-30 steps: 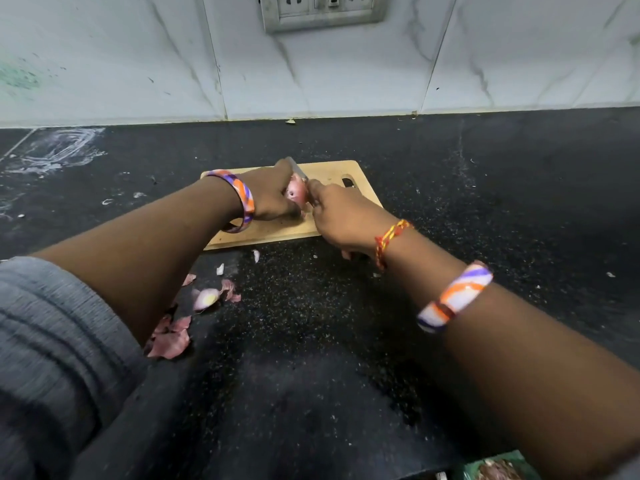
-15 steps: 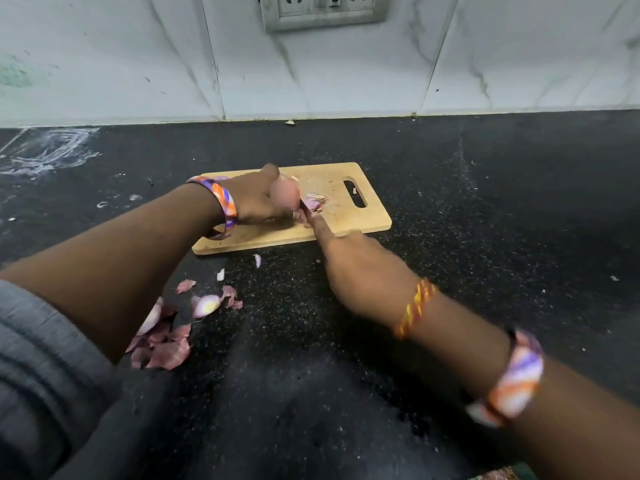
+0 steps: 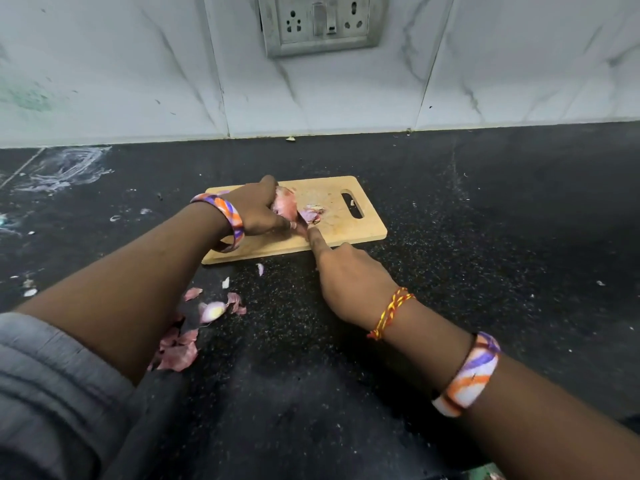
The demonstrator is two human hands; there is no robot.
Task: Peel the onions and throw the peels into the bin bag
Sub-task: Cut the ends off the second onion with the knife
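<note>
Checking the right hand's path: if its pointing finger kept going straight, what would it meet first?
Probably the cut-off onion piece on the cutting board, just beyond the right hand; depth is unclear.

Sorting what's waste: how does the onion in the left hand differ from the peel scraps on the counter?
The pink onion is round, whole and held over the wooden cutting board by the left hand; the pink peel scraps are thin, flat and lie loose on the black counter. Both are pinkish.

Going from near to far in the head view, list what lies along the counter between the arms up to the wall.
Heap of onion peels → pale onion piece → right hand → cutting board, where the left hand grips the onion → wall socket.
</note>
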